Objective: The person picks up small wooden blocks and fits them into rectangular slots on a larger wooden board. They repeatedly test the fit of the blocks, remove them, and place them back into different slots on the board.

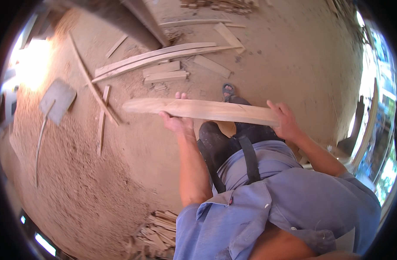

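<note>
Level across my body lies a long pale wooden board, slightly curved, its left end narrowing. My left hand is closed around it left of the middle, thumb on the near side and fingertips showing over the far edge. At the board's right end, my right hand grips it, with the fingers partly hidden beneath. The board is held above my knees, clear of the ground.
Long planks and short offcuts lie on the dusty floor ahead, beside a dark post. A shovel and thin strips lie left. Scrap wood is piled at the lower middle.
</note>
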A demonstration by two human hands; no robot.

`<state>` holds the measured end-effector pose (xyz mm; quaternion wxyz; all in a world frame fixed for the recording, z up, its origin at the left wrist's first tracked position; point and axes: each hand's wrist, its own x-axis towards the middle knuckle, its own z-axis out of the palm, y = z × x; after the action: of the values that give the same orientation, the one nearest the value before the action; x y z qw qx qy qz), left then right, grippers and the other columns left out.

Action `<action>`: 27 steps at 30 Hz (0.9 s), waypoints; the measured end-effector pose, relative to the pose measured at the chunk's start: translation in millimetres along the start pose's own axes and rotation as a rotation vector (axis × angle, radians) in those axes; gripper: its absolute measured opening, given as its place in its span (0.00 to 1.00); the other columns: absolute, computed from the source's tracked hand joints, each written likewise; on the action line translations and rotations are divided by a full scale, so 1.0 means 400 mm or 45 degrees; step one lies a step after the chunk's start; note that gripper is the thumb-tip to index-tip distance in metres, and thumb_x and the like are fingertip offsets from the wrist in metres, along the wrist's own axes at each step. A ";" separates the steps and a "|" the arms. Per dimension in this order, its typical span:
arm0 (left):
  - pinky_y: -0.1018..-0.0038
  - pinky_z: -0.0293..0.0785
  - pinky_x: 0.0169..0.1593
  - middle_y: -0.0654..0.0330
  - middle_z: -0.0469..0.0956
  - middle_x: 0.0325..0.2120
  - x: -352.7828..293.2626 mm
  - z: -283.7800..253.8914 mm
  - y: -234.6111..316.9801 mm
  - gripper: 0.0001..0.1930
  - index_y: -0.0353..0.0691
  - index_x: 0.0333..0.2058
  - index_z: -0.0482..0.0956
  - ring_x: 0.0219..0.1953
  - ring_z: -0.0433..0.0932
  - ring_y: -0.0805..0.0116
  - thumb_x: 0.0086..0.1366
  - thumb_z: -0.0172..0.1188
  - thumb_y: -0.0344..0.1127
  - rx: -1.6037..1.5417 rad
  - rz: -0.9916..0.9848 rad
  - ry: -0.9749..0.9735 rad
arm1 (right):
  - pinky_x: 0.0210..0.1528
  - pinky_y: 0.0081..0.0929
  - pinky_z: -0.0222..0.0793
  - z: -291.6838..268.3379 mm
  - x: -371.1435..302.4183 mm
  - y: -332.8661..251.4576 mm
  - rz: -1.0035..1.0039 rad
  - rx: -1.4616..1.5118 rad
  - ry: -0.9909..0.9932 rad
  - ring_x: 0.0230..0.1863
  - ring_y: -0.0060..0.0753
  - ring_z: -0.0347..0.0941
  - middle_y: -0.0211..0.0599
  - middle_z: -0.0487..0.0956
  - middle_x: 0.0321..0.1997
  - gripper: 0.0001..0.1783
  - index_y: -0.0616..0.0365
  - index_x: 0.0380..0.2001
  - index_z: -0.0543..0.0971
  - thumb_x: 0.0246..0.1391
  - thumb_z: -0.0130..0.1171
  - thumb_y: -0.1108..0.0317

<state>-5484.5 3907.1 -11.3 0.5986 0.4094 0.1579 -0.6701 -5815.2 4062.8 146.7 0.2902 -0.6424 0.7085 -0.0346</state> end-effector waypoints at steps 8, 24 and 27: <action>0.46 0.64 0.70 0.39 0.69 0.63 -0.005 -0.086 -0.135 0.54 0.23 0.66 0.61 0.62 0.71 0.39 0.63 0.53 0.74 0.151 -0.210 -0.593 | 0.67 0.40 0.65 -0.102 -0.155 0.152 0.323 0.876 0.305 0.65 0.46 0.68 0.50 0.65 0.68 0.61 0.56 0.75 0.56 0.35 0.73 0.79; 0.34 0.71 0.56 0.47 0.72 0.55 -0.194 0.536 -0.854 0.21 0.38 0.58 0.70 0.57 0.72 0.40 0.72 0.56 0.42 1.297 -0.292 0.000 | 0.58 0.29 0.71 -0.306 -0.407 0.810 0.388 2.416 1.121 0.52 0.30 0.75 0.41 0.79 0.53 0.30 0.67 0.63 0.72 0.56 0.67 0.77; 0.38 0.72 0.56 0.52 0.75 0.53 -0.208 0.577 -1.051 0.18 0.43 0.54 0.75 0.55 0.74 0.44 0.67 0.59 0.42 1.514 -0.301 0.056 | 0.57 0.29 0.71 -0.356 -0.455 0.899 0.416 2.281 1.272 0.52 0.28 0.75 0.39 0.79 0.53 0.31 0.64 0.63 0.73 0.55 0.67 0.78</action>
<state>-5963.4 3899.0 74.8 0.1853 0.6673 -0.1868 -0.6968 -6199.1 4248.0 179.9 0.3356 0.0000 0.5413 -0.7709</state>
